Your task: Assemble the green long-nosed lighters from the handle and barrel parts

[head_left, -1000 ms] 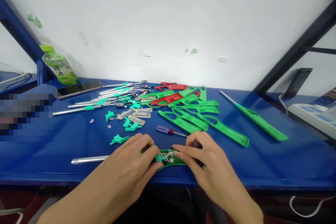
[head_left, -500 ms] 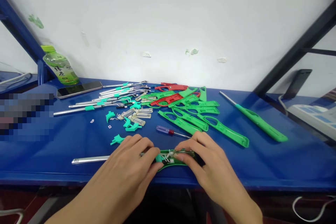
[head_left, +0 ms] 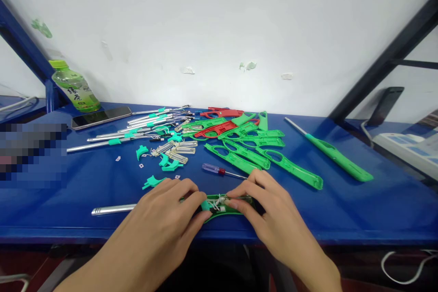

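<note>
Item: green lighter shell point(head_left: 224, 207), just in front of the screwdriver point(head_left: 219, 171). Left hand point(head_left: 167, 212) and right hand point(head_left: 270, 212) each pinch one end. Metal tube point(head_left: 112, 210) lies down-left of the screwdriver.

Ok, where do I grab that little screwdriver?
Pinch the screwdriver by its thick clear handle, the left end, coming down from above. It lies flat on the table with nothing on it, and the handle is fatter than the thin metal shaft, whose tip lies by the right hand.
</note>
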A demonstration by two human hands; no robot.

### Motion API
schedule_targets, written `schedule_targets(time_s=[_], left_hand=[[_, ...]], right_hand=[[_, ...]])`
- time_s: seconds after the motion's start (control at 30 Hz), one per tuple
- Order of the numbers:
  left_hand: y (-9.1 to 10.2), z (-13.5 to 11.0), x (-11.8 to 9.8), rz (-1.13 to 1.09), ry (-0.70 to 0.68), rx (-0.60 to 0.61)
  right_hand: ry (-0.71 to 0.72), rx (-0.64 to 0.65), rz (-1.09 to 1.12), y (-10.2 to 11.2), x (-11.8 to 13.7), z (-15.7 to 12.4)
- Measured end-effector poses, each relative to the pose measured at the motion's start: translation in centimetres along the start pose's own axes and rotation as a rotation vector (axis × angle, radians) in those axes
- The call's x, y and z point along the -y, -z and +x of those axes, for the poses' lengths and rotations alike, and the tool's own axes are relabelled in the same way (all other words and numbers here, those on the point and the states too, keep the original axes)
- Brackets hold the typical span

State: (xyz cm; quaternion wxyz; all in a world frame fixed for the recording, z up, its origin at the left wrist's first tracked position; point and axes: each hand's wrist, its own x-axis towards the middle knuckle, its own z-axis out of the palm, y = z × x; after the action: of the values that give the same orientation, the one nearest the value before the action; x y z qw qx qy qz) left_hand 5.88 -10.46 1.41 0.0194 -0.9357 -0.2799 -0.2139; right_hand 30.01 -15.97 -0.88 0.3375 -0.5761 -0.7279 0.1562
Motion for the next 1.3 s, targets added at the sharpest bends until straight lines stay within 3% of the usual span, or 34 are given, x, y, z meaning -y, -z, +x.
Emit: schedule_targets(time_s=[0.33,0.63,0.9,1.3], left_hand=[[-0.18,-0.01,0.05,-0.117,0.050,0.009],[0.04,-0.05,-0.10,-0.008,-0.024,0.005],[0.09,0.33,-0.08,-0.031,-0.008,0.146],[-0.12,0.03,0.11,0.033,-0.032,0.142]], right_hand=[[-0.013,0.002,-0.005,0.02,-0.08,-0.07],[-0.026,0.007,0.013,0.02,-0.12,-0.11],[-0.030,0.009,0.022,0.07,0.01,-0.04],[-0.010,0.002,-0.003,0.10,0.03,0.03]])
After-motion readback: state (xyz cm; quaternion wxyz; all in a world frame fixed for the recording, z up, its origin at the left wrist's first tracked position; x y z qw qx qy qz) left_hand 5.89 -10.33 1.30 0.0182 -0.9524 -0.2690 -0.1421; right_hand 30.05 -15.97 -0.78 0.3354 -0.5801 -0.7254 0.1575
